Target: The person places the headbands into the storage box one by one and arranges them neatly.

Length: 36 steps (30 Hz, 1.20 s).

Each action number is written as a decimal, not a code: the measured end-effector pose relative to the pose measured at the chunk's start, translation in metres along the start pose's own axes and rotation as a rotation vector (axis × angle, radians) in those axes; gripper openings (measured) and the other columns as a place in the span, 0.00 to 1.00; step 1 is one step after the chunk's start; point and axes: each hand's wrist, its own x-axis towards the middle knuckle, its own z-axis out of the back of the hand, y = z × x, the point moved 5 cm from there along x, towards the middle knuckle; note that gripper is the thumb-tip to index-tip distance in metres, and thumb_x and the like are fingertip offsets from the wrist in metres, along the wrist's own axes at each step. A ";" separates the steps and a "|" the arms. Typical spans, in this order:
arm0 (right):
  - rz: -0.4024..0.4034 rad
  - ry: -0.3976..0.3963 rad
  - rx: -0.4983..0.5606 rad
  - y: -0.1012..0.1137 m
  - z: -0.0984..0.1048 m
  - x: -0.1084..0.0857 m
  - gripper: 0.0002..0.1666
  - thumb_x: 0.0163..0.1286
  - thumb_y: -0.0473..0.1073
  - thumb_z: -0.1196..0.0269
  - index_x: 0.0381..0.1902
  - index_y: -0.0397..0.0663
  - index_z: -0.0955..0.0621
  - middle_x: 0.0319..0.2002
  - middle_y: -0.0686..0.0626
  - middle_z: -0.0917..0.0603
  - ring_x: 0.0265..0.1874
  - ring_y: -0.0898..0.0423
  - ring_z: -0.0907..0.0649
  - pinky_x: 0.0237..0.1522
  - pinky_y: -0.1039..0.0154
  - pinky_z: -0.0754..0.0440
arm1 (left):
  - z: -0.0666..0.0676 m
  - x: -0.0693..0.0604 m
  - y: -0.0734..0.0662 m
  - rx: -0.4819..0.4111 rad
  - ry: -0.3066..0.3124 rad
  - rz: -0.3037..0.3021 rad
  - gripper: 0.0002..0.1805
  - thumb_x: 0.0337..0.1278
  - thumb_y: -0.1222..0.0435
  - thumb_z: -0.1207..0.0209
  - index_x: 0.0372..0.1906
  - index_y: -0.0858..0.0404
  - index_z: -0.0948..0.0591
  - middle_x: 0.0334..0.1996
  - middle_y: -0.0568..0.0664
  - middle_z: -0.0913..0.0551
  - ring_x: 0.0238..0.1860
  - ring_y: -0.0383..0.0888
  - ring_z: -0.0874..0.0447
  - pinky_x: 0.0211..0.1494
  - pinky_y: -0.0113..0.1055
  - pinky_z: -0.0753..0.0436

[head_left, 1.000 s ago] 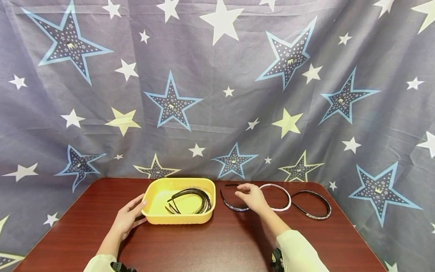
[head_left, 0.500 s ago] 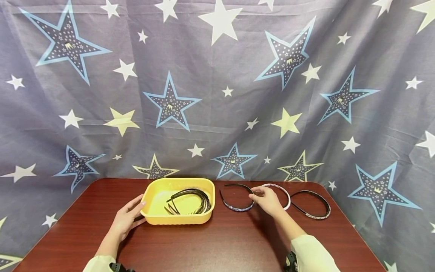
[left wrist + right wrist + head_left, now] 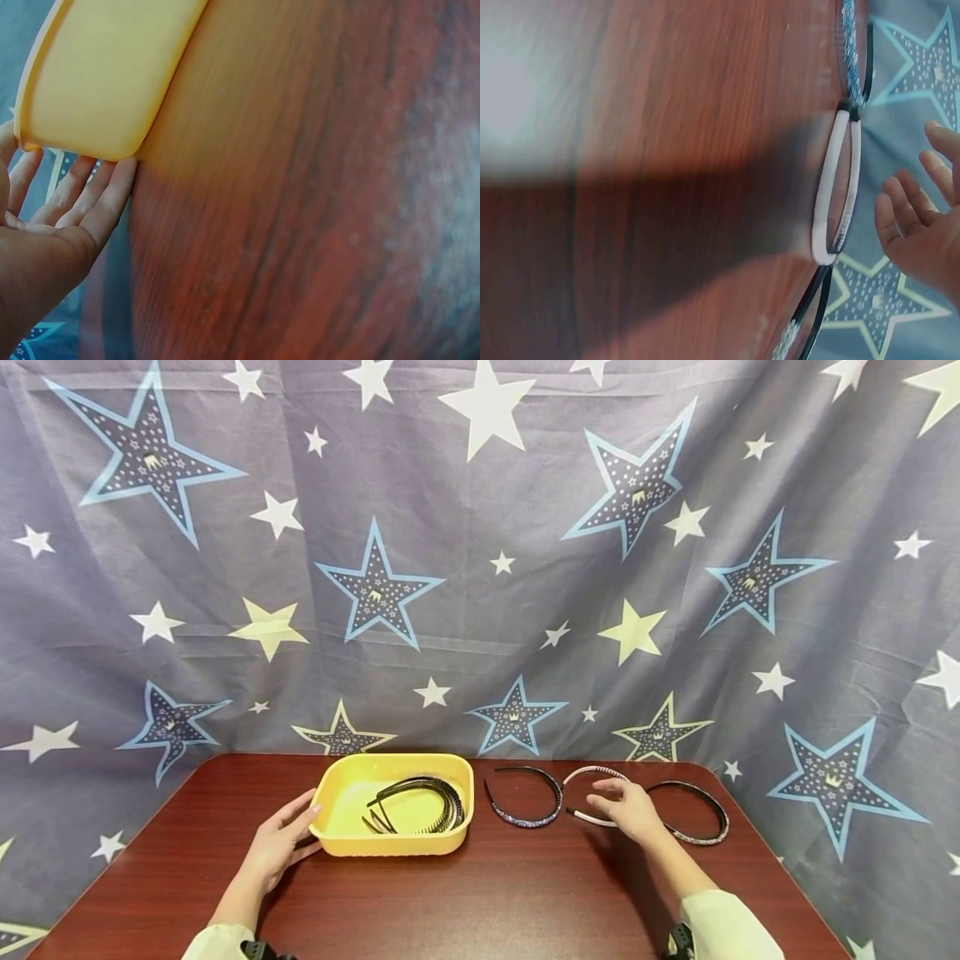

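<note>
While headbands (image 3: 523,822) flank the relaxed right hand (image 3: 628,808), the left hand (image 3: 277,845) touches a basin (image 3: 390,845), fingers straight.

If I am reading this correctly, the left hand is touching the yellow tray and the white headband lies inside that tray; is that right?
Not quite: the white headband lies on the table, outside the yellow tray, as the head view shows. The left hand is indeed touching the tray.
</note>
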 end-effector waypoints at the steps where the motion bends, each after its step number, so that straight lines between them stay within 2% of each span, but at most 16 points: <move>1: -0.007 0.003 -0.011 -0.004 0.003 -0.001 0.19 0.61 0.44 0.35 0.47 0.37 0.18 0.47 0.38 0.17 0.48 0.43 0.19 0.48 0.51 0.21 | 0.000 0.000 0.000 0.001 0.002 -0.002 0.38 0.62 0.47 0.47 0.73 0.55 0.44 0.68 0.62 0.39 0.45 0.34 0.18 0.52 0.42 0.17; 4: -0.019 0.003 -0.039 -0.015 0.011 -0.004 0.20 0.62 0.45 0.36 0.48 0.38 0.19 0.48 0.38 0.18 0.49 0.42 0.20 0.50 0.49 0.22 | 0.000 0.000 -0.001 0.002 0.003 0.001 0.37 0.63 0.47 0.47 0.73 0.55 0.44 0.68 0.62 0.39 0.45 0.34 0.18 0.52 0.42 0.17; 11: -0.019 -0.019 -0.107 -0.033 0.029 -0.012 0.20 0.62 0.45 0.36 0.47 0.35 0.19 0.45 0.37 0.16 0.45 0.42 0.18 0.45 0.52 0.20 | 0.001 0.000 0.000 0.001 0.000 0.005 0.38 0.62 0.47 0.46 0.72 0.55 0.43 0.66 0.61 0.36 0.44 0.34 0.17 0.53 0.44 0.18; 16: -0.019 -0.049 -0.135 -0.044 0.041 -0.019 0.20 0.62 0.44 0.36 0.46 0.34 0.19 0.44 0.37 0.16 0.44 0.42 0.17 0.46 0.52 0.20 | 0.001 0.000 -0.001 0.000 -0.008 0.005 0.37 0.63 0.48 0.47 0.72 0.56 0.43 0.64 0.58 0.33 0.43 0.35 0.17 0.52 0.43 0.17; 26: -0.054 -0.075 -0.219 -0.075 0.066 -0.032 0.20 0.63 0.43 0.37 0.47 0.32 0.20 0.44 0.34 0.17 0.42 0.40 0.17 0.42 0.50 0.20 | 0.002 0.000 0.000 0.003 -0.001 0.007 0.37 0.62 0.47 0.47 0.73 0.55 0.43 0.68 0.61 0.38 0.44 0.34 0.17 0.54 0.44 0.18; 31: -0.060 -0.069 -0.285 -0.088 0.072 -0.037 0.19 0.62 0.42 0.38 0.47 0.32 0.20 0.44 0.31 0.18 0.44 0.37 0.19 0.44 0.44 0.22 | 0.002 0.000 0.001 0.005 0.004 0.010 0.37 0.63 0.47 0.47 0.73 0.54 0.44 0.68 0.61 0.39 0.44 0.34 0.17 0.54 0.44 0.18; 36: -0.030 -0.078 -0.357 -0.094 0.077 -0.040 0.18 0.60 0.41 0.37 0.45 0.34 0.19 0.41 0.31 0.19 0.43 0.36 0.20 0.42 0.41 0.23 | 0.002 0.002 0.001 0.000 -0.001 0.011 0.37 0.62 0.48 0.47 0.72 0.55 0.43 0.66 0.59 0.35 0.43 0.34 0.17 0.53 0.44 0.18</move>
